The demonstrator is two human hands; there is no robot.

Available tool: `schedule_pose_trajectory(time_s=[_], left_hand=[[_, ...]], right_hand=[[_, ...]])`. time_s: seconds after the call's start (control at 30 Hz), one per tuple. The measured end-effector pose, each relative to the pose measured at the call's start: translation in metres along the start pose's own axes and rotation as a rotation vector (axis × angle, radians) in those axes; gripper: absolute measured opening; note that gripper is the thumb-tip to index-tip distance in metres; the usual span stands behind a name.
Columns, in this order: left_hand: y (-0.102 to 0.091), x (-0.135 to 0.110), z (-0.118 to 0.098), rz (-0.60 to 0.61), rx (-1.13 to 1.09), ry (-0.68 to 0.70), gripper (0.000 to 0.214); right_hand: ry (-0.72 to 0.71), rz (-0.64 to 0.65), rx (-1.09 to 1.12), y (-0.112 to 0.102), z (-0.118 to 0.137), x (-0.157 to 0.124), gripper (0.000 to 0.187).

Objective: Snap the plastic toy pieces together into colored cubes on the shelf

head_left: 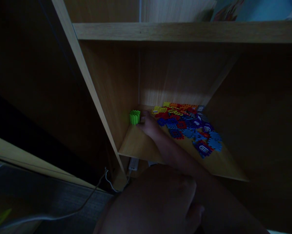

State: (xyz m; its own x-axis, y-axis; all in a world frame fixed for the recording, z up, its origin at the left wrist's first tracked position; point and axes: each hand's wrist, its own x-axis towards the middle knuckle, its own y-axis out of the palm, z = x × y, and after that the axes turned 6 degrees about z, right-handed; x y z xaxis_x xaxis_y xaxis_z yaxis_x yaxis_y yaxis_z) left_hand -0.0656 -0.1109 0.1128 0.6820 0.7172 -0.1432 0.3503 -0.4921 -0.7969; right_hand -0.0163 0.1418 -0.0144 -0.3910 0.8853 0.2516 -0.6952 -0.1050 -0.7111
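Note:
My right hand [149, 125] reaches into a low wooden shelf compartment, the arm coming in from the lower right. Its fingers are curled and pressed against the right side of a small green stack of toothed plastic pieces [134, 117] that stands upright on the shelf board [138, 148] by the left wall. Just right of the hand lies a flat heap of yellow, orange, red, blue and purple gear-shaped pieces [190, 126]. My left hand [155, 201] is a dark shape close to the camera at the bottom, and its fingers are too dim to read.
The upright side panel [87, 78] and the shelf above [185, 31] close in the compartment. A white plug block [133, 164] and a cable [92, 195] lie on the floor under the shelf's front edge. The surroundings are very dark.

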Motion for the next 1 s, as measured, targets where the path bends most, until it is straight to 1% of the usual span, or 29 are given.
schedule_pose_trajectory(time_s=[0.23,0.37,0.5,0.57,0.73,0.83,0.93,1.0], left_hand=[[-0.002,0.002,0.001,-0.003,-0.025,-0.007,0.021],[-0.002,0.001,0.002,0.0,-0.014,-0.02,0.023],[-0.003,0.0,0.004,0.014,0.005,-0.035,0.025],[-0.004,0.0,0.004,0.012,0.008,-0.038,0.025],[-0.005,-0.002,0.003,-0.004,0.009,-0.075,0.025],[-0.008,-0.002,0.002,0.01,0.011,-0.075,0.024],[-0.012,-0.002,-0.001,0.026,0.003,-0.103,0.025],[-0.014,-0.003,-0.002,0.042,-0.008,-0.113,0.024]], right_hand=[[-0.003,-0.02,0.031,0.003,-0.002,0.0,0.07],[0.006,-0.024,0.038,0.003,-0.001,-0.001,0.07],[-0.023,-0.013,0.073,0.001,-0.002,-0.005,0.071],[-0.031,-0.016,0.085,0.0,-0.006,-0.008,0.066],[-0.016,-0.046,0.088,-0.002,-0.015,-0.009,0.041],[-0.024,-0.058,0.094,-0.003,-0.015,-0.008,0.03],[-0.022,-0.058,0.097,-0.004,-0.012,-0.008,0.018],[-0.023,-0.055,0.098,-0.004,-0.01,-0.008,0.014]])
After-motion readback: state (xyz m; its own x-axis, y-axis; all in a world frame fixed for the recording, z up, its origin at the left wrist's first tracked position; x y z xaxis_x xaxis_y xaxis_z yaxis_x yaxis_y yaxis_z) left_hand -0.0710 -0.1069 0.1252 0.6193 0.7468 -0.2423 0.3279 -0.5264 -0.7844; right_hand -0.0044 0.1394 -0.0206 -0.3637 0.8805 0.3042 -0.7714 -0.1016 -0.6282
